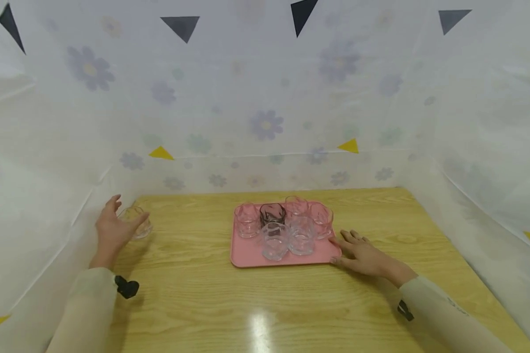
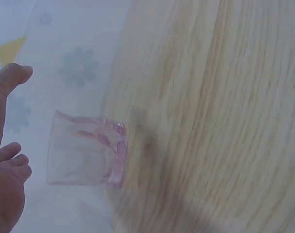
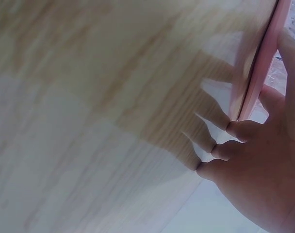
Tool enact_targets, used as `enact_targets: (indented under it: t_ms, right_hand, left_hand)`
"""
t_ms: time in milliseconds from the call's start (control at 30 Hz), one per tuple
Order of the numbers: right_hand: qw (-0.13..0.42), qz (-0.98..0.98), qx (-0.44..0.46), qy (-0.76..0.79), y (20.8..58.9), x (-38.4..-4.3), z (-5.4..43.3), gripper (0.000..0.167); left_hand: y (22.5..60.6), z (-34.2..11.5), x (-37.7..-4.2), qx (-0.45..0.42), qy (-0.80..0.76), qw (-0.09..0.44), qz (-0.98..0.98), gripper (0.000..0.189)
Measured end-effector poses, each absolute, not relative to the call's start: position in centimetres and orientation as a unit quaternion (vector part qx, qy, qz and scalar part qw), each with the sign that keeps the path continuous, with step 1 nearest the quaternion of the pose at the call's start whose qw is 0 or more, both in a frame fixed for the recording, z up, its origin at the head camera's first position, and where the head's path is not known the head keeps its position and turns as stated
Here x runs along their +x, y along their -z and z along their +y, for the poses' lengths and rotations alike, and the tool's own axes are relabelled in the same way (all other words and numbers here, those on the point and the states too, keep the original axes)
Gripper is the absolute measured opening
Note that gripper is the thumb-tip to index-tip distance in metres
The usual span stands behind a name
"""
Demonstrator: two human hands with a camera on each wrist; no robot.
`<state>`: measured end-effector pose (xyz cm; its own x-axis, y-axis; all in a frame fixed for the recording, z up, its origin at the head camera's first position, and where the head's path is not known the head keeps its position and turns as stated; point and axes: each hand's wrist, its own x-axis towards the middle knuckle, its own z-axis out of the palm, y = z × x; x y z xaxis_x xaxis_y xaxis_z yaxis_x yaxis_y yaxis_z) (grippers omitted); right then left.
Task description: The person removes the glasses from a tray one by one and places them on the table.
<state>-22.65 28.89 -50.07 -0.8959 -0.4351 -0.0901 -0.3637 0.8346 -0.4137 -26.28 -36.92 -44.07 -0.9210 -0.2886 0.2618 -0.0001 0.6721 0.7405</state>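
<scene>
At the far left of the table, a faintly pink glass tumbler (image 2: pixel 87 150) stands upright. My left hand (image 1: pixel 115 230) is beside it, thumb and fingers spread apart. In the left wrist view a gap shows between the fingers and the tumbler. A pink tray (image 1: pixel 247 257) lies in the middle of the table and bears several tumblers: a dark grey one (image 1: pixel 272 214), clear ones (image 1: pixel 275 242) at the front, and others that look pink. My right hand (image 1: pixel 359 255) rests at the tray's right front corner, some fingertips on the table, thumb and forefinger at the tray's edge.
The wood-grain table (image 1: pixel 194 304) runs back to a white flower-printed curtain (image 1: pixel 229 98), which also encloses both sides. The tumbler on the left stands close to the left curtain. On the tray, the glasses are crowded together.
</scene>
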Motion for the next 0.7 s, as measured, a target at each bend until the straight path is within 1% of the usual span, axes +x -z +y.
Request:
enact_targets:
  t_ms: [67,200,467,567,700]
  right_hand:
    - [0.091,0.954,-0.209,0.197,50.0,-22.7,28.9,0.079]
    - [0.093,0.953,-0.21,0.199,50.0,-22.7,29.0,0.079]
    - [0.093,0.952,-0.216,0.197,50.1,-22.7,28.9,0.079]
    - [0.096,0.951,-0.215,0.202,49.9,-22.6,28.9,0.079]
    - [0.097,0.951,-0.213,0.202,50.0,-22.7,28.9,0.08]
  left_hand:
    - [43.7,-36.1,-26.4,0.066,0.395,0.187,-0.897,0.099]
    - [43.4,-34.1,-26.6,0.026,0.394,0.176,-0.902,0.1]
    - [43.4,-29.2,-26.9,-0.04,0.429,0.091,-0.898,0.102]
    - [43.7,-27.5,-27.2,-0.064,0.443,0.082,-0.89,0.098]
    - [44.6,-25.4,-27.7,-0.094,0.456,0.087,-0.881,0.093]
